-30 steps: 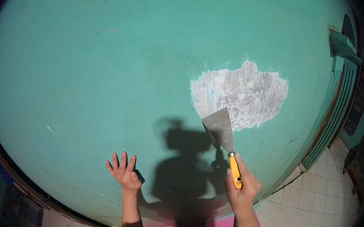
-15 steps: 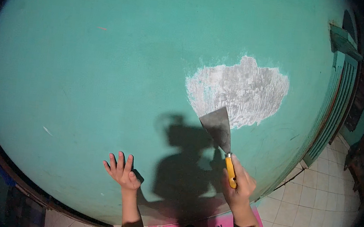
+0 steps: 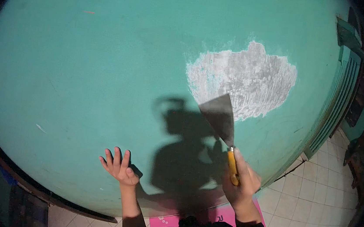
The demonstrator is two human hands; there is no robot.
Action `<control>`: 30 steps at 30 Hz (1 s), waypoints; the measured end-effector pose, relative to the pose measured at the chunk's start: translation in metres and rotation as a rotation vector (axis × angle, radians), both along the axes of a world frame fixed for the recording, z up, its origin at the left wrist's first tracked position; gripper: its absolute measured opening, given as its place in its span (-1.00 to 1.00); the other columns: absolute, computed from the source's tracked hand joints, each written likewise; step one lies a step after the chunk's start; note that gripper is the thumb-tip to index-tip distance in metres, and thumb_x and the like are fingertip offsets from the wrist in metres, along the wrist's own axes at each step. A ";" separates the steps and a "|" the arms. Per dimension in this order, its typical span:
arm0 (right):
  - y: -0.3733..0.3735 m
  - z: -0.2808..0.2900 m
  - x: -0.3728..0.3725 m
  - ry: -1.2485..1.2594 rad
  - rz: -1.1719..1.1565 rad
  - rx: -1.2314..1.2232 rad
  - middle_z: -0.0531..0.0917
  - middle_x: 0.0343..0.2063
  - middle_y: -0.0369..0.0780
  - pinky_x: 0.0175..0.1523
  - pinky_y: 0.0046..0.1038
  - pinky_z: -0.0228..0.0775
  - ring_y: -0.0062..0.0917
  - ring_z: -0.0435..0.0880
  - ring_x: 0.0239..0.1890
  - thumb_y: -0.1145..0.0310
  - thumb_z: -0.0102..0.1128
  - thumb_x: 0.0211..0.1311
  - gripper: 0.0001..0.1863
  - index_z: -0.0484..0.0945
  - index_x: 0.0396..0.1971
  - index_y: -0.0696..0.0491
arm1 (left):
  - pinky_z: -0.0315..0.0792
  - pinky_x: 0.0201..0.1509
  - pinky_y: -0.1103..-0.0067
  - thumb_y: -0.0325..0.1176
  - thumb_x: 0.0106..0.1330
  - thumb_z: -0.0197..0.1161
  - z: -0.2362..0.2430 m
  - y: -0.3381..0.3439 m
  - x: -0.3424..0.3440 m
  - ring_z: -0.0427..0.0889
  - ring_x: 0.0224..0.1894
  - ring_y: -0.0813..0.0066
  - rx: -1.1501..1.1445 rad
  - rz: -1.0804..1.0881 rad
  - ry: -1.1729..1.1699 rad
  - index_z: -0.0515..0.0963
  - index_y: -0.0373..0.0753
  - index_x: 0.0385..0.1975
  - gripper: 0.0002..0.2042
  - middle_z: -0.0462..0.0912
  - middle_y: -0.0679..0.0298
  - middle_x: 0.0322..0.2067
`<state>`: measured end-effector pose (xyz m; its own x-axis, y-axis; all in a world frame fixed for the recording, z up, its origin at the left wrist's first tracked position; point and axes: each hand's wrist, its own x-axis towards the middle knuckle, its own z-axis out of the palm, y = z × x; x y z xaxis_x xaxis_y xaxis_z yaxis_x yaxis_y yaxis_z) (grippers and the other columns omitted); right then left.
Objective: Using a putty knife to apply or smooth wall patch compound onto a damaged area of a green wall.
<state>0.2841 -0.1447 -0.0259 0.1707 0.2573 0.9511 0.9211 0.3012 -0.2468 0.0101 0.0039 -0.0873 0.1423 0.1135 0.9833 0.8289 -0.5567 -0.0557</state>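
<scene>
My right hand (image 3: 243, 180) is wrapped round the yellow handle of a putty knife (image 3: 220, 116), its broad metal blade pointing up. The blade's edge lies over the lower left border of a scraped patch (image 3: 249, 78), where pale grey and white shows through the green paint. Whether the blade touches the wall there I cannot tell. My left hand (image 3: 120, 167) has its fingers spread against or very near the green wall (image 3: 93, 78), lower and to the left, and holds nothing.
A dark shadow (image 3: 182, 153) falls on the wall between my hands. Below lies a pink sheet (image 3: 165, 222) on the tiled floor (image 3: 301, 199). At the right stands a green grooved pillar (image 3: 339, 98); a dark edge (image 3: 51, 198) curves along the lower left.
The view has shifted, so the scraped patch sits higher. My right hand still holds the putty knife near the patch's lower left border; my left hand remains spread.
</scene>
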 end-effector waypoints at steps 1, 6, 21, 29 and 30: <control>-0.001 0.000 -0.004 0.000 0.005 -0.001 0.42 -0.74 -0.24 -0.64 -0.52 0.25 -0.51 0.38 -0.77 0.63 0.24 -0.24 -0.47 0.50 -0.09 0.15 | -0.27 0.33 0.17 -0.17 0.30 -0.37 0.001 0.001 -0.003 0.13 0.27 0.09 -0.001 0.005 0.000 0.51 -0.12 -0.04 -0.54 0.35 0.20 0.13; 0.002 0.003 -0.011 0.042 0.025 -0.062 0.60 -0.48 -0.07 -0.40 -0.51 0.43 -0.35 0.62 -0.52 0.65 0.21 -0.18 -0.51 0.46 -0.09 0.23 | -0.27 0.34 0.17 -0.17 0.30 -0.37 0.000 0.001 0.001 0.13 0.27 0.10 0.006 -0.014 -0.020 0.51 -0.12 -0.05 -0.54 0.36 0.21 0.13; -0.004 0.005 -0.014 0.031 -0.002 -0.149 0.60 -0.47 -0.05 -0.38 -0.53 0.43 -0.35 0.63 -0.51 0.65 0.18 -0.11 -0.50 0.42 -0.03 0.23 | -0.27 0.34 0.18 -0.16 0.31 -0.37 -0.002 0.006 -0.002 0.12 0.27 0.10 0.002 -0.006 -0.004 0.52 -0.13 -0.06 -0.53 0.36 0.21 0.13; 0.005 0.003 -0.015 0.043 0.004 -0.134 0.59 -0.48 -0.07 -0.39 -0.53 0.42 -0.37 0.62 -0.51 0.62 0.16 -0.07 -0.52 0.42 -0.02 0.19 | -0.28 0.34 0.19 -0.16 0.31 -0.38 -0.003 0.007 0.000 0.12 0.27 0.09 0.016 -0.009 -0.015 0.51 -0.13 -0.05 -0.53 0.35 0.22 0.13; 0.005 0.003 -0.015 0.065 -0.002 -0.123 0.59 -0.48 -0.08 -0.39 -0.53 0.42 -0.37 0.61 -0.52 0.62 0.16 -0.06 -0.52 0.42 -0.02 0.18 | -0.28 0.34 0.19 -0.16 0.31 -0.38 -0.002 0.007 0.002 0.12 0.27 0.08 0.011 -0.015 -0.013 0.51 -0.13 -0.06 -0.53 0.35 0.22 0.13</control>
<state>0.2687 -0.1392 -0.0232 0.2317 0.3710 0.8993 0.9025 0.2630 -0.3410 0.0125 0.0112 -0.0897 0.1310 0.1007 0.9863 0.8214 -0.5681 -0.0511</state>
